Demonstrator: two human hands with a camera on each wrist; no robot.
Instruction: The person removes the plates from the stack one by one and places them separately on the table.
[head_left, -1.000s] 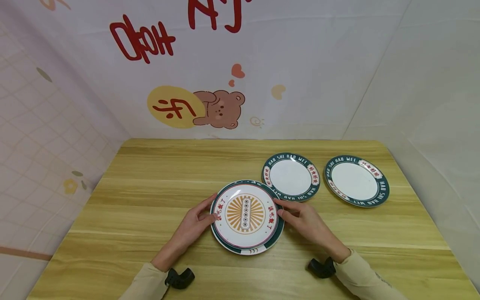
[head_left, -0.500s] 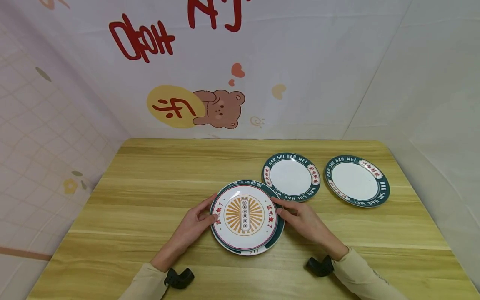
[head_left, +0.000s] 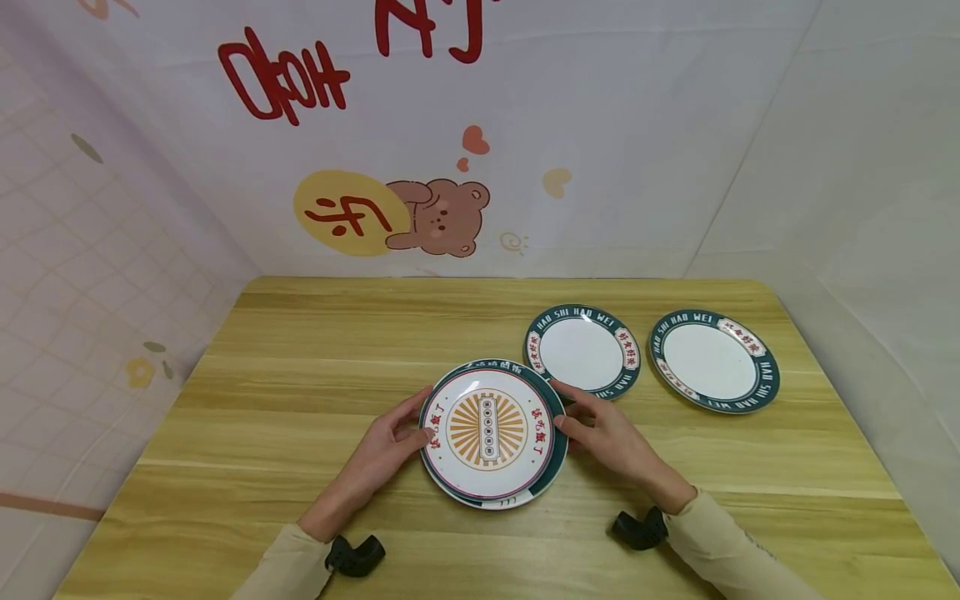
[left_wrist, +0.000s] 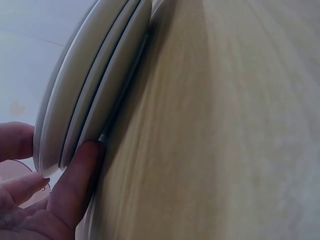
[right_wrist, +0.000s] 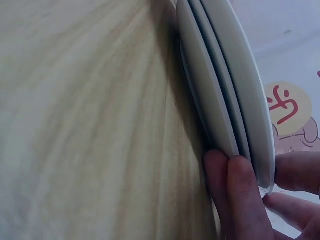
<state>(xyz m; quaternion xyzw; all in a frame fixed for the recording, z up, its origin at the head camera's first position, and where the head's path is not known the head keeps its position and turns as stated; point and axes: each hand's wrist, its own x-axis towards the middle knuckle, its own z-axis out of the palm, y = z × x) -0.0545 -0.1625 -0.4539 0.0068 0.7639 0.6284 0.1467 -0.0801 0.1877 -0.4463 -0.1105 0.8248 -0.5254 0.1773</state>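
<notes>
A stack of round plates lies in front of me in the head view. Its top plate (head_left: 480, 481) is white with an orange sunburst and red characters; a green-rimmed plate (head_left: 557, 460) shows beneath it. At the left rim, my left hand (head_left: 378, 454) grips the stack, its thumb on the upper edge. Opposite, my right hand (head_left: 618, 442) holds the right rim between thumb and fingers. Several stacked plate edges (left_wrist: 95, 80) show in the left wrist view, with fingers against them. In the right wrist view, fingertips (right_wrist: 242, 172) touch the plates' sides.
Behind the stack, close to my right fingers, lies a green-rimmed white plate (head_left: 581, 354). Farther right sits another such plate (head_left: 708, 362). All rest on a wooden table (head_left: 337, 333), with a printed cloth wall (head_left: 622, 108) at the back and sides.
The top plate has shifted slightly left on the stack. My right index finger has moved from the top plate outward to the stack's far right edge. The left hand stays nearly still.
</notes>
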